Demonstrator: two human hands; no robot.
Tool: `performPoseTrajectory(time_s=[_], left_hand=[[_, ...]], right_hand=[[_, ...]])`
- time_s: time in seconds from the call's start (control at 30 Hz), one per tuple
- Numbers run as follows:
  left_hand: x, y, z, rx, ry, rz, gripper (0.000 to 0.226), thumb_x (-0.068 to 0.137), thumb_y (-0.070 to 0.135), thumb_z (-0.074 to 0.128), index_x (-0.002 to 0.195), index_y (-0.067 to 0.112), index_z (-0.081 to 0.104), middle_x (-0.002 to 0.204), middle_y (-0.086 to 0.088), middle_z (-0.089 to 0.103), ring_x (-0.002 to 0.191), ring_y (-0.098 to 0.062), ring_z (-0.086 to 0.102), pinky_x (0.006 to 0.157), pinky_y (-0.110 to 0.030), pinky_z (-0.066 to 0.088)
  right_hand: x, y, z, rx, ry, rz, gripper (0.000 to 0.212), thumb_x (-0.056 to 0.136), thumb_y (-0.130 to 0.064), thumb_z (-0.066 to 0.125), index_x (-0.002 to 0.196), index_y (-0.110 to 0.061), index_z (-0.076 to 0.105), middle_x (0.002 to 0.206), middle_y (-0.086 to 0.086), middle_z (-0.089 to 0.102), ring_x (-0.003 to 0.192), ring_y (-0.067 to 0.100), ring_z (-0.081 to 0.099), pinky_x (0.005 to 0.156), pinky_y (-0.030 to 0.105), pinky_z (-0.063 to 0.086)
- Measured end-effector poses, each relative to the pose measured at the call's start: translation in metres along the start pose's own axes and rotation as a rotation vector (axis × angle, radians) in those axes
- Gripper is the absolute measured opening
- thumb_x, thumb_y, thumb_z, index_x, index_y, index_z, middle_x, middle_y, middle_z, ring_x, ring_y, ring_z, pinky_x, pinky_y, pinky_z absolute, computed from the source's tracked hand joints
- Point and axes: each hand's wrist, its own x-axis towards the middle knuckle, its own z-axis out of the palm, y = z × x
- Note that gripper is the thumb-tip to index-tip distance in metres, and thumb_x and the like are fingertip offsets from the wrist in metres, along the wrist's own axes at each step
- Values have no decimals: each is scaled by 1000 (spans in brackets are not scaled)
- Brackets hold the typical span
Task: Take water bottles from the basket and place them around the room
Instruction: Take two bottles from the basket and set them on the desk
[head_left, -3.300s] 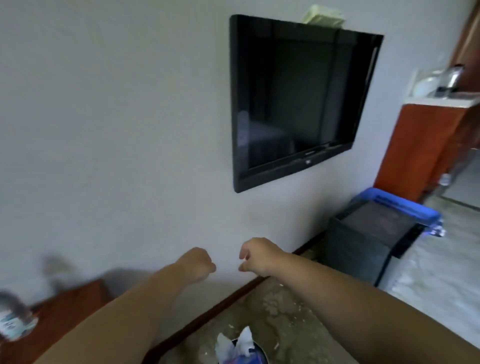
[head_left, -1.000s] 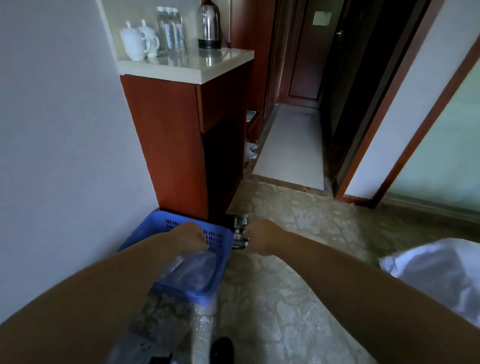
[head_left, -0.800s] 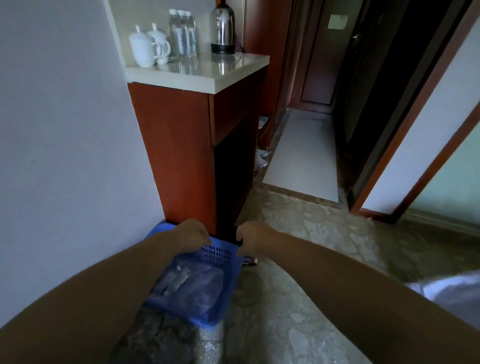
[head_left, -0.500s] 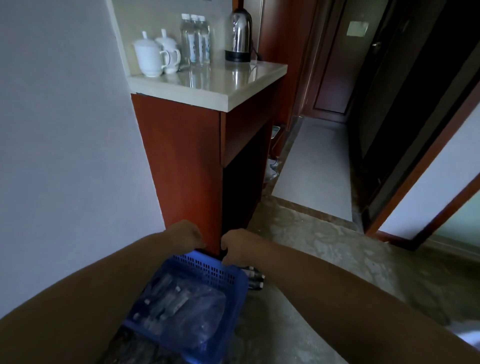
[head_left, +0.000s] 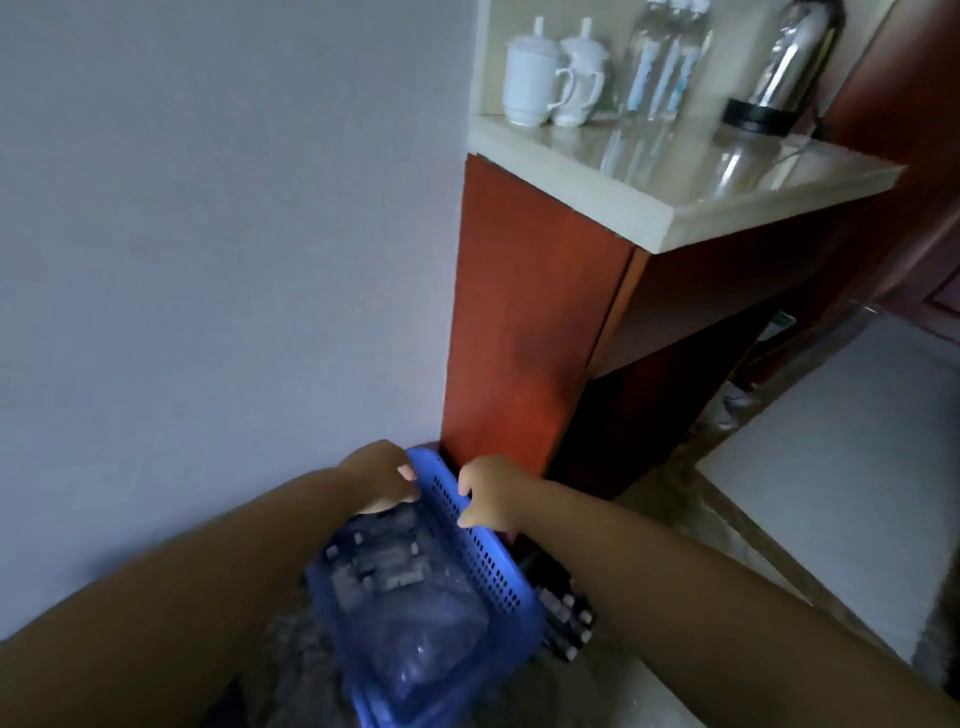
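Note:
A blue plastic basket (head_left: 483, 561) stands on the floor against the wall, at the foot of a red-brown cabinet. Inside it lies a plastic-wrapped pack of water bottles (head_left: 395, 577). My left hand (head_left: 379, 480) grips the basket's far corner, thumb on the rim and fingers curled down inside. My right hand (head_left: 485, 496) pinches the basket's right rim between thumb and fingers. Two more water bottles (head_left: 660, 67) stand upright on the cabinet's pale counter (head_left: 675, 218).
On the counter are two white lidded cups (head_left: 530, 78) and a steel kettle (head_left: 784, 67). The red-brown cabinet (head_left: 524, 332) stands right behind the basket. Several dark-capped bottles (head_left: 563, 618) lie on the floor right of the basket. A plain wall fills the left.
I have turned from the wall television toward the cabinet and come closer. Both hands, held apart from the basket before, now hold its rim.

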Motion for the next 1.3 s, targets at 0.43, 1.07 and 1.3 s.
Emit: performPoseTrajectory(time_s=[0.43, 1.07, 1.3], left_hand=[[32, -137, 151, -36, -24, -406, 35, 86, 28, 54, 114, 11, 66, 121, -8, 65, 114, -26, 59, 95, -33, 48], [349, -321, 518, 110, -161, -345, 35, 87, 21, 51, 120, 10, 57, 130, -13, 57, 121, -29, 55, 100, -34, 43], [392, -349, 540, -25, -170, -361, 33, 88, 20, 52, 115, 3, 58, 126, -16, 58, 117, -29, 55, 96, -32, 43]], right_hand=[[148, 13, 129, 104, -133, -164, 39, 83, -23, 66, 118, -6, 63, 120, 12, 65, 110, 29, 61, 92, 36, 51], [513, 102, 518, 113, -218, -54, 22, 89, -11, 59, 111, -7, 63, 115, 12, 63, 111, 29, 60, 87, 35, 53], [569, 86, 536, 183, -44, -81, 37, 86, -22, 64, 120, -10, 57, 120, 13, 61, 109, 29, 59, 90, 36, 52]])
